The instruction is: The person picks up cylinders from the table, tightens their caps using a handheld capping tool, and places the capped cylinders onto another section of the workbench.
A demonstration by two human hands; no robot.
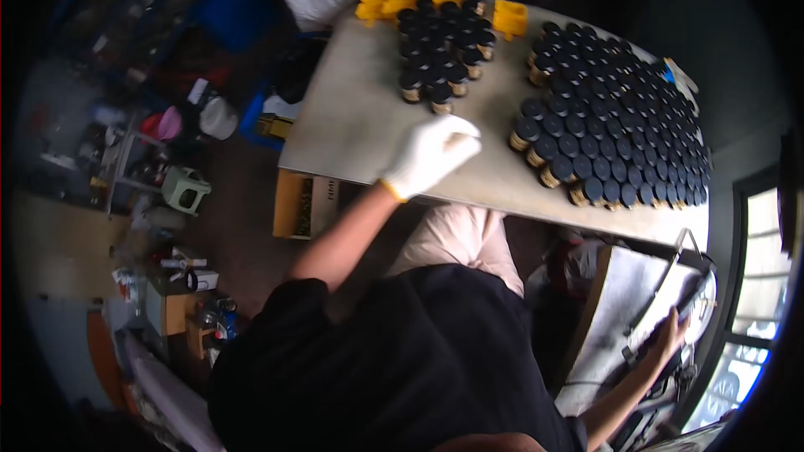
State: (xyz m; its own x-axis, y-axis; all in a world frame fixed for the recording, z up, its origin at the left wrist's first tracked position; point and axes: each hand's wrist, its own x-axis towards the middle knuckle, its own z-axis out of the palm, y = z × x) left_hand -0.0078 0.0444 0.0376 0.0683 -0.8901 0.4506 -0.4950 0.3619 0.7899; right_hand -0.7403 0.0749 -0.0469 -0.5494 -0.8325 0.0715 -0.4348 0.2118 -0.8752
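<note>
The jars (600, 122) are short and round, with flat, matte blue-black lids that show mostly from above. Along the outer rows their sides show a tan or gold band with darker marks, too small to read. They stand upright on the pale tabletop (343, 109) in two groups. The larger group packs the right part, running along the right edge and down toward the near right corner. The smaller group reaches from the far edge toward the middle, left of the larger one, with a bare strip between them.

Yellow pieces (509, 18) lie along the far edge, about the smaller group. A pale cloth or glove (682, 82) with a blue patch lies at the right edge.

The left hand (435, 153), in a white glove with a yellow cuff, is over the tabletop toward the near edge, just below the smaller group. Its fingers curl, but blur hides whether they meet or hold anything. The right hand (668, 336), bare, is at a dark handle-like part (690, 300) beyond the near right corner; I cannot tell whether its fingers close round it.
</note>
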